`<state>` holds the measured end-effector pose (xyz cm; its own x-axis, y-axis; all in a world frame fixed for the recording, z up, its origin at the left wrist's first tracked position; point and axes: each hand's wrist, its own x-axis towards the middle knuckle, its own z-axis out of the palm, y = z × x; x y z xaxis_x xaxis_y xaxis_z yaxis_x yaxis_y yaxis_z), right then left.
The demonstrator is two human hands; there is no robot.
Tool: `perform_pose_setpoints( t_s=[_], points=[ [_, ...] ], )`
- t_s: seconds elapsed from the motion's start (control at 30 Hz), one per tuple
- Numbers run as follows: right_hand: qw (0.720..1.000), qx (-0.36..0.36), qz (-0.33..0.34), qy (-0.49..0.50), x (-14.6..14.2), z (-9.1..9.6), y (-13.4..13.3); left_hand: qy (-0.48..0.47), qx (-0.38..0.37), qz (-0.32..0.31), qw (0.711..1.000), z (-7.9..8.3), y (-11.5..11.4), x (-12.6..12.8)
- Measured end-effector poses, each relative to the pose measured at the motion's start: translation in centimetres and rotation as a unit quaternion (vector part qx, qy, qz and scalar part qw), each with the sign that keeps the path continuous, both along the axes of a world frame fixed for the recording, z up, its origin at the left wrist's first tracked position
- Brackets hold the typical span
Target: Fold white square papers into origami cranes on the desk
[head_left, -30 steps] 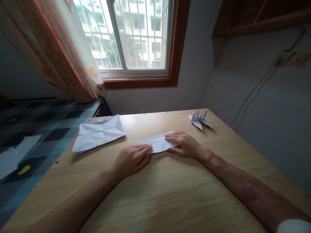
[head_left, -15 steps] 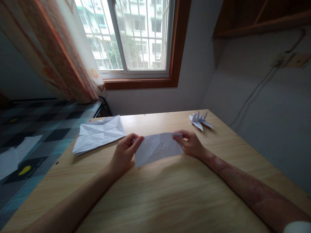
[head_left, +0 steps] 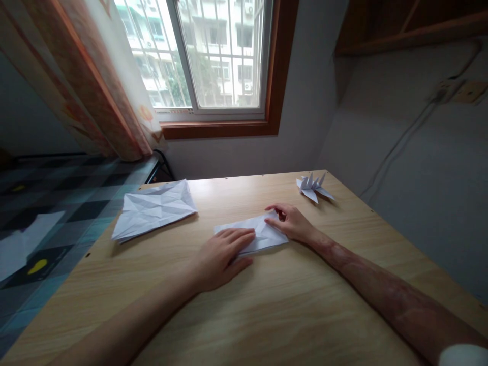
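A folded white paper (head_left: 263,233) lies flat on the wooden table (head_left: 267,305) in front of me. My left hand (head_left: 221,256) rests on its left part, fingers stretched out flat and pressing down. My right hand (head_left: 292,223) sits at the paper's right end, fingers curled with the tips pinching or pressing the paper's upper right edge.
A creased, unfolded white sheet (head_left: 154,208) lies at the table's left rear. A small folded paper figure with spikes (head_left: 313,187) stands at the right rear corner. A window (head_left: 202,56) and curtain (head_left: 87,76) are behind; a wall runs along the right edge.
The paper was lifted and held up by both hands half a second ago; now it lies flat on the table again, with my left hand flattened on it.
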<state>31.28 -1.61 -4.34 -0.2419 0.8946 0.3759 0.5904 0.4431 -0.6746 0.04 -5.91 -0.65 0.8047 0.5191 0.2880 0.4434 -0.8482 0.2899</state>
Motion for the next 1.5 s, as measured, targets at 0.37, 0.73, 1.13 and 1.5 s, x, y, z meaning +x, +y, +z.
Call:
perform_pose_setpoints(
  t_s=[0.37,0.73,1.13,1.5],
  points=[
    [0.996,0.065,0.055,0.023,-0.2,0.4,-0.9,0.065,-0.013,-0.055,0.996,0.0,0.1,-0.5],
    [0.949,0.167,0.242,-0.111,-1.0,2.0,-2.3,-0.003,-0.025,0.037,0.999,-0.1,-0.2,-0.1],
    [0.939,0.158,0.270,-0.146,-1.0,2.2,-2.3,0.021,0.015,0.041,0.999,-0.8,0.3,-0.3],
    [0.936,0.110,0.321,-0.089,-1.3,3.4,-3.5,0.022,0.061,0.059,0.996,-0.2,0.2,-0.3]
  ],
)
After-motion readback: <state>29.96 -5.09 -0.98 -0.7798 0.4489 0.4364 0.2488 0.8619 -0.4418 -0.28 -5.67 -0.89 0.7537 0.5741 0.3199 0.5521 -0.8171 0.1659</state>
